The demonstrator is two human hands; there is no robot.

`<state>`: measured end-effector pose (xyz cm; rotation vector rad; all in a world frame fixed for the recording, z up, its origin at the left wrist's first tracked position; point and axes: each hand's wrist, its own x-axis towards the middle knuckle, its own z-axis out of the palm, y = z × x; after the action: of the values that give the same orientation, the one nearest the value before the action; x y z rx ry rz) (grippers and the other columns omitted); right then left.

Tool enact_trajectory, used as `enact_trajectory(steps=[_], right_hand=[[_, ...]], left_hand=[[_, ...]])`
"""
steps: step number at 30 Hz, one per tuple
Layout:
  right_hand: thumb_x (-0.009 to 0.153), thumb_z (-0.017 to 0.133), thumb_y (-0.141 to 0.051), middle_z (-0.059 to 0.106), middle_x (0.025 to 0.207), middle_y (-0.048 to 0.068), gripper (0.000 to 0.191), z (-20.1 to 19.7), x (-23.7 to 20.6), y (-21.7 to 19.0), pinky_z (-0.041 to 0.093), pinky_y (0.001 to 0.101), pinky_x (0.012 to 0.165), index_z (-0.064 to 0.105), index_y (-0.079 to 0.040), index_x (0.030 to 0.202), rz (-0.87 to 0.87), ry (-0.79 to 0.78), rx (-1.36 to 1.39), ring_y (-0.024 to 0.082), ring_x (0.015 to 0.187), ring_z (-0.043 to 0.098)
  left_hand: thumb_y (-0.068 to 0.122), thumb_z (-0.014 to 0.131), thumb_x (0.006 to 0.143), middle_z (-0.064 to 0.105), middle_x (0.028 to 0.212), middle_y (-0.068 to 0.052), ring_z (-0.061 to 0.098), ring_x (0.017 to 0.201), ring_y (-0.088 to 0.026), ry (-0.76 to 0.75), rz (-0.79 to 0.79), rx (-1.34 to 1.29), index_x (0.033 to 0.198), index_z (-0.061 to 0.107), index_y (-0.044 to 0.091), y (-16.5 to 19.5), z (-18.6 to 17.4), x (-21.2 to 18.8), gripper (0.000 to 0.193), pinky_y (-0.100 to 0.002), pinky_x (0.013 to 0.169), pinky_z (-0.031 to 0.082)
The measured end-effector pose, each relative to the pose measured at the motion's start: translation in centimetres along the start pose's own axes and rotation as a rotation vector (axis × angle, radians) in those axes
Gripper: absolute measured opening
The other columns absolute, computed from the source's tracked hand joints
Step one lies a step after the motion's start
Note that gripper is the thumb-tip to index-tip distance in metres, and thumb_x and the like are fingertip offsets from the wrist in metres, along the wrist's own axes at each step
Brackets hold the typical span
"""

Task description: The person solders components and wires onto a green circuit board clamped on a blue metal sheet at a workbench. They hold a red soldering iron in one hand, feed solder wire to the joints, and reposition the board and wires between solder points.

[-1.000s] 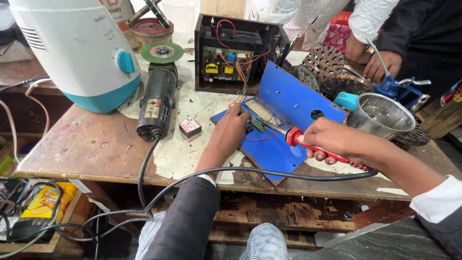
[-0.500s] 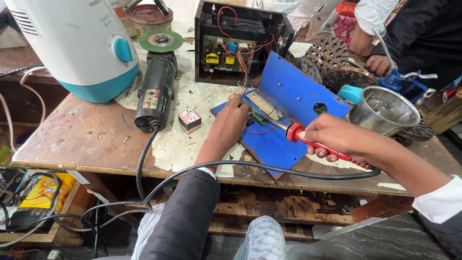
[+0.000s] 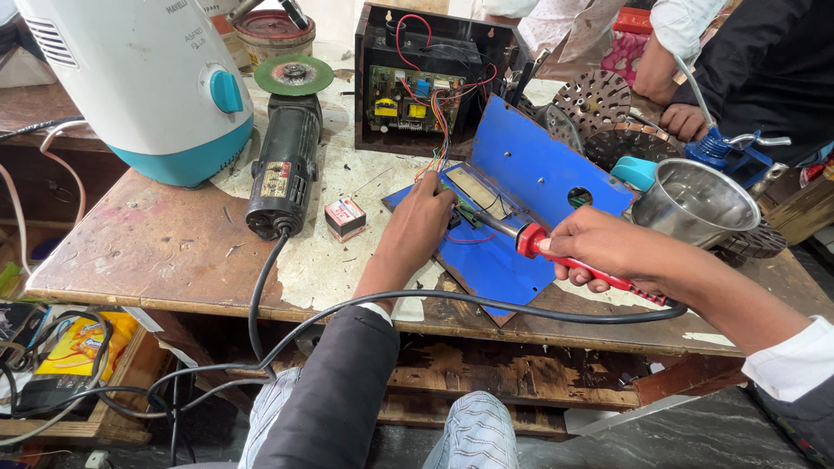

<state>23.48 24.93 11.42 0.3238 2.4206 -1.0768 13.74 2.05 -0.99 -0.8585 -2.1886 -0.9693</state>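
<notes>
- Two hands meet on a blue metal panel lying open on the worktop.
- Right hand clamps a red-handled soldering iron, tip lowered to the panel's small board.
- Left hand presses fingers together beside the joint; a steady tip and clear fingers look wise.

A worn wooden bench carries a grinder, mixer base, small box, blue panel, open chassis and steel bowl.

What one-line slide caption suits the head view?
At a worn workbench, the right hand holds a red soldering iron while the left hand steadies a blue panel.
</notes>
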Motion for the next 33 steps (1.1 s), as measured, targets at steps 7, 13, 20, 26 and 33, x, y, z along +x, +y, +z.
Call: enact_trajectory(steps=[7,13,20,26,33], right_hand=[[0.098,0.059,-0.029,0.062,0.067,0.009,0.039,-0.1,0.4,0.5,0.036,0.0295,0.04,0.065,0.007,0.084,-0.008,-0.008,-0.017,0.013,0.047,0.046],[0.098,0.058,-0.032,0.06,0.063,0.007,0.044,-0.2,0.8,0.8,0.037,0.0291,0.04,0.066,0.005,0.076,-0.045,-0.005,-0.083,0.012,0.048,0.048],[0.099,0.06,-0.033,0.059,0.062,0.007,0.042,-0.1,0.4,0.5,0.034,0.0296,0.039,0.065,0.002,0.075,0.026,0.0,-0.019,0.014,0.045,0.045],[0.102,0.06,-0.035,0.059,0.064,0.008,0.048,-0.3,0.4,-0.2,0.037,0.0294,0.04,0.065,0.007,0.079,0.026,0.004,-0.129,0.013,0.047,0.049],[0.102,0.059,-0.031,0.055,0.065,0.005,0.041,-1.3,0.6,-1.9,0.037,0.0276,0.039,0.064,0.005,0.083,0.077,-0.058,-0.094,0.011,0.047,0.046]], left_hand=[[0.004,0.064,0.092,0.056,0.101,-0.019,0.063,0.101,-0.037,0.013,0.03,0.012,0.096,0.068,-0.004,-0.2,0.2,-0.1,0.01,-0.048,0.084,0.051],[0.005,0.063,0.093,0.056,0.101,-0.02,0.063,0.099,-0.038,0.019,0.039,0.034,0.091,0.066,-0.004,-0.5,0.5,-0.1,0.009,-0.049,0.084,0.052],[0.006,0.063,0.094,0.056,0.1,-0.018,0.064,0.1,-0.037,0.029,0.037,0.06,0.098,0.065,-0.002,-0.4,0.7,-0.1,0.009,-0.048,0.083,0.052],[0.004,0.063,0.093,0.056,0.1,-0.019,0.063,0.1,-0.038,0.004,0.031,0.068,0.102,0.065,-0.001,-0.4,0.6,-0.1,0.011,-0.049,0.081,0.052],[-0.002,0.061,0.088,0.057,0.103,-0.02,0.064,0.101,-0.038,0.042,0.058,0.086,0.102,0.068,0.001,-0.4,1.1,-0.3,0.016,-0.048,0.083,0.053]])
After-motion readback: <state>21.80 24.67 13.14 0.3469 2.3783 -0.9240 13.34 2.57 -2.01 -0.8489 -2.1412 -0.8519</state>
